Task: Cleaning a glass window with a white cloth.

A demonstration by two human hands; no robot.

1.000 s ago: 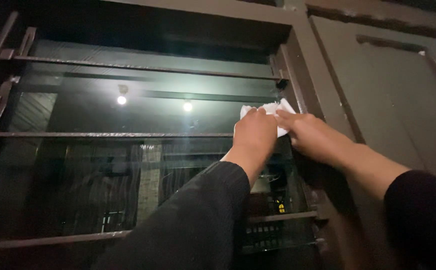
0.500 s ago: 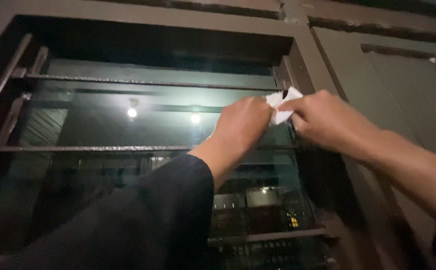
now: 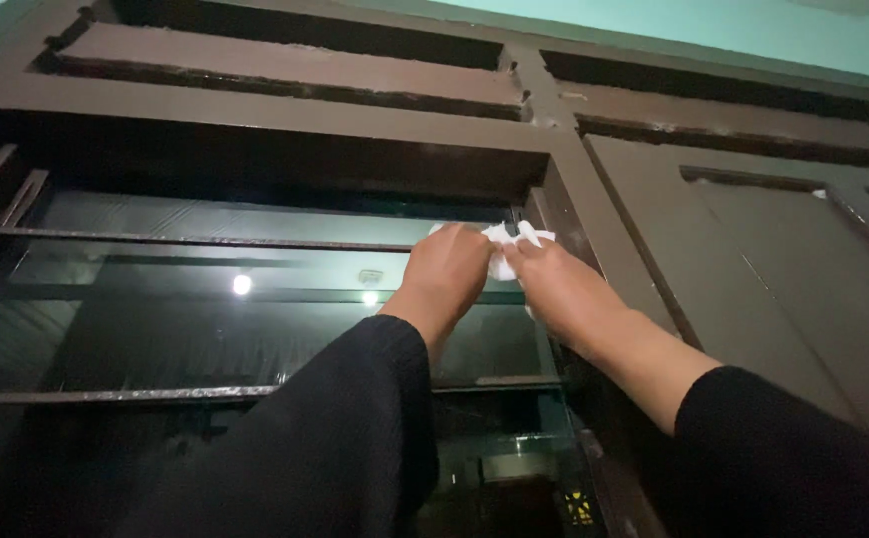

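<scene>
While both hands [image 3: 504, 274] clutch a crumpled white cloth [image 3: 506, 244], perhaps paper, smooth dark glass [image 3: 255, 329] gleams.

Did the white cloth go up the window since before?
Yes. The white cloth has climbed from beside the middle bar to the top bar, near the frame's upper right corner.

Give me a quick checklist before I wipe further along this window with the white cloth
1. Both hands on the white cloth: ok, left hand and right hand grip it.
2. Cloth against the glass pane: cannot tell, the hands hide the contact.
3. Cloth clean enough: cannot tell, only white edges show.
4. Horizontal bar in the wiping path: not ok, it crosses beside the hands.
5. Black sleeves away from the brown frame: ok.
</scene>
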